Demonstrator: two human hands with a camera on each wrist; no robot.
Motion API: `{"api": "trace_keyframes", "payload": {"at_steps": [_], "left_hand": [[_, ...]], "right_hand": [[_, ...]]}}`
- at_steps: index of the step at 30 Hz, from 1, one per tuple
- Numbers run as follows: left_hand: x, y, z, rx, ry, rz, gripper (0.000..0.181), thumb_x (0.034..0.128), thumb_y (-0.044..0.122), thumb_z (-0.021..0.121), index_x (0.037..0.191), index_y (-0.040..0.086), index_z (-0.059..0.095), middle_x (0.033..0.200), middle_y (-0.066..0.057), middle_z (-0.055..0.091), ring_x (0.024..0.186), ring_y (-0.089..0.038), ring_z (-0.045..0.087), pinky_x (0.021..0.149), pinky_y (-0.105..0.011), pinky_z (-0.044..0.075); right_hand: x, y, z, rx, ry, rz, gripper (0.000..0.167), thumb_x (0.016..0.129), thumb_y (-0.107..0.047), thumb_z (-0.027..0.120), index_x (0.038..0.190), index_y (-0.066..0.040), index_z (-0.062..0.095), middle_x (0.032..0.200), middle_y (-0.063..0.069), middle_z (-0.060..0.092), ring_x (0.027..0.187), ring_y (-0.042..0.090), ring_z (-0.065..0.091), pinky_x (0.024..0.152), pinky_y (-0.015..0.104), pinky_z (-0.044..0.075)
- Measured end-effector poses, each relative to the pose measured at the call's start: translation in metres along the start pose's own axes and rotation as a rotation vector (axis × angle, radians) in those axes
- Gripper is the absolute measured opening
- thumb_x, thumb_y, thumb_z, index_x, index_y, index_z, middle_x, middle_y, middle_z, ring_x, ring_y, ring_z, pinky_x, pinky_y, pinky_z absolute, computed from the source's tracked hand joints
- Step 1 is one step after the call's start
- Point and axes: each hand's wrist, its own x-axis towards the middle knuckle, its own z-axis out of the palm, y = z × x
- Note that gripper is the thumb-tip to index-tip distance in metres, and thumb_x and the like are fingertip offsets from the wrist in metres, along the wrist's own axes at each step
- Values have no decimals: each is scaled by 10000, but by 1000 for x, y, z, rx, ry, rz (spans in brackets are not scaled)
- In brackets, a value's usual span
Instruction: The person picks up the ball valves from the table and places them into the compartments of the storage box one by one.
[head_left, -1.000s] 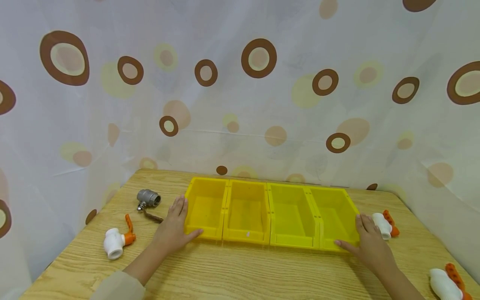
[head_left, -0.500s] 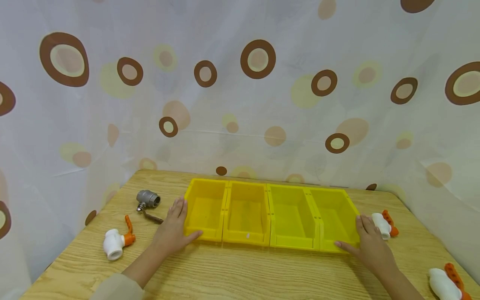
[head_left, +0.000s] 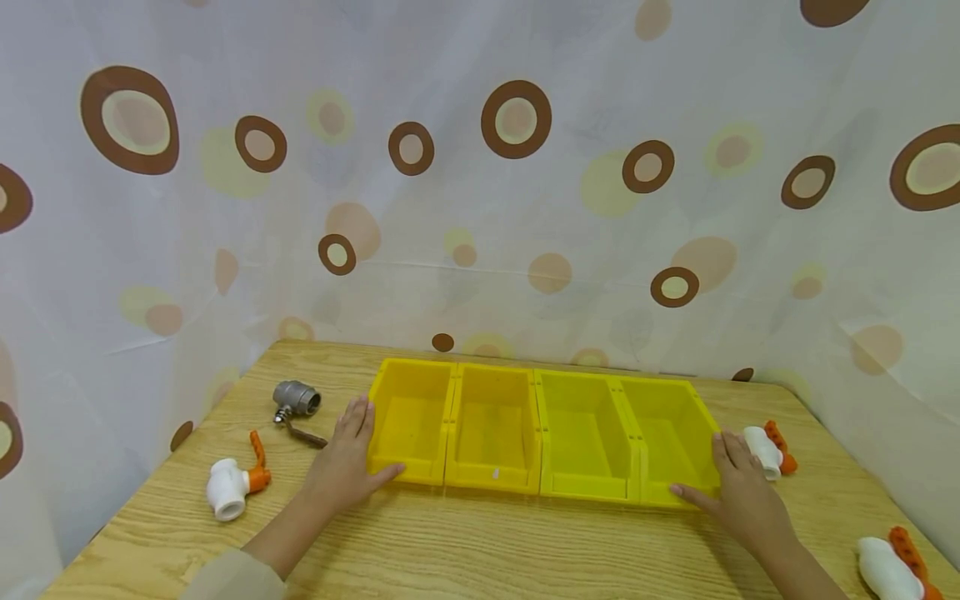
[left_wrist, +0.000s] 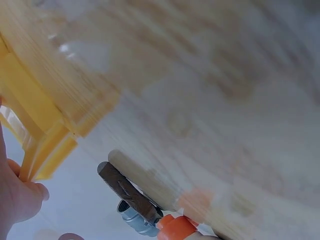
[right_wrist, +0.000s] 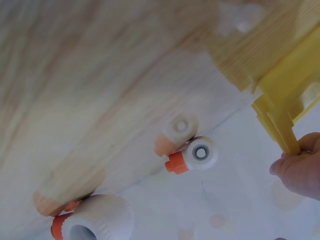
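Several yellow plastic storage bins (head_left: 493, 475) stand side by side in one row on the table, open tops up, with nothing inside them. At the row's left end, my left hand (head_left: 341, 462) grips the front corner of the end bin (left_wrist: 31, 100), fingers along its outer side and thumb over the front rim. My right hand (head_left: 746, 492) holds the opposite end bin (right_wrist: 287, 85) in the same manner, the thumb on the front lip. Close to the left hand lies a grey metal ball valve (head_left: 297, 397) with a brown lever. The palms are hidden from the head view.
A white plastic ball valve (head_left: 227, 490) with an orange handle lies at left. Two similar white valves lie at right, one beside my right hand (head_left: 762, 452) and a nearer one (head_left: 888, 570) by the table edge. A patterned curtain (head_left: 480, 208) surrounds the wooden table (head_left: 525, 550).
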Motion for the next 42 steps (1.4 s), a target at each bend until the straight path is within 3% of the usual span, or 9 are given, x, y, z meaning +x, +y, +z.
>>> {"api": "trace_keyframes", "payload": {"at_steps": [42], "left_hand": [[-4, 2, -2, 7, 0, 6, 906, 800, 439, 672, 1368, -159, 296, 1472, -313, 223, 1365, -441, 244, 1088, -537, 272]], "right_hand": [[-4, -1, -4, -71, -17, 1, 1061, 782, -576, 620, 1333, 243, 231, 1365, 440, 257, 1275, 560, 229, 978, 698, 233]]}}
